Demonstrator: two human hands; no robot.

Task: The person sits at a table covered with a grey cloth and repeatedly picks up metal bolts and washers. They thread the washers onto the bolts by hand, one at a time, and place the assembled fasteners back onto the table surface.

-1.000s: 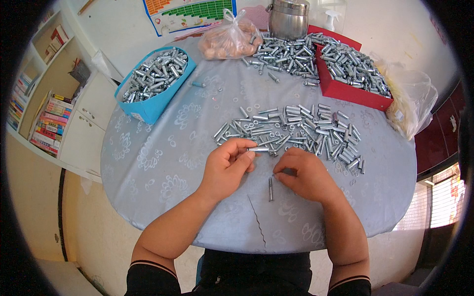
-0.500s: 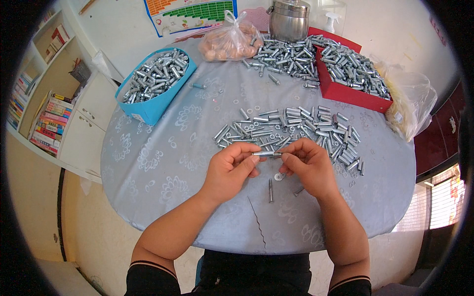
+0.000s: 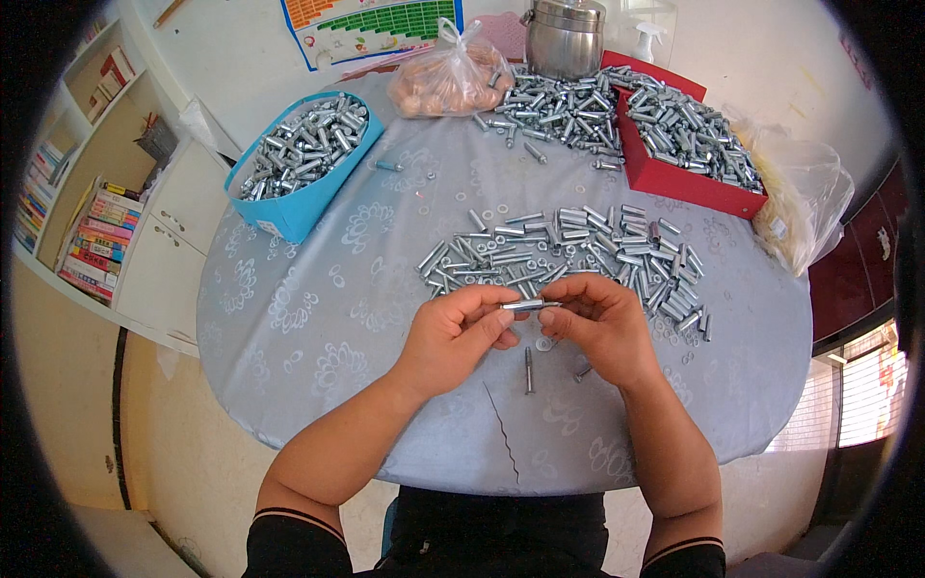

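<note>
An expansion anchor bolt (image 3: 526, 305), silvery and lying level, spans the gap between my two hands above the near edge of a pile. My left hand (image 3: 461, 332) pinches its left end between thumb and fingers. Thumb and fingers of my right hand (image 3: 599, 326) close on its right end. Just below the hands a loose bolt (image 3: 529, 372) rests on the cloth, with a washer (image 3: 544, 344) beside my right thumb. Another bolt (image 3: 583, 372) is partly covered by my right wrist. Beyond the hands spreads the pile of metal sleeves, bolts, nuts and washers (image 3: 578, 241).
A blue box (image 3: 301, 218) of anchor bolts stands far left, and a red box (image 3: 689, 196) of them far right. More anchors (image 3: 559, 114) are heaped between a bag of eggs (image 3: 443, 85) and the red box. A steel pot (image 3: 565, 40) stands behind. A thin wavy wire (image 3: 502, 433) lies nearby.
Both hands have dipped very slightly toward me with the anchor bolt. Its right end now tilts up a little, and my right fingers have shifted along it.
</note>
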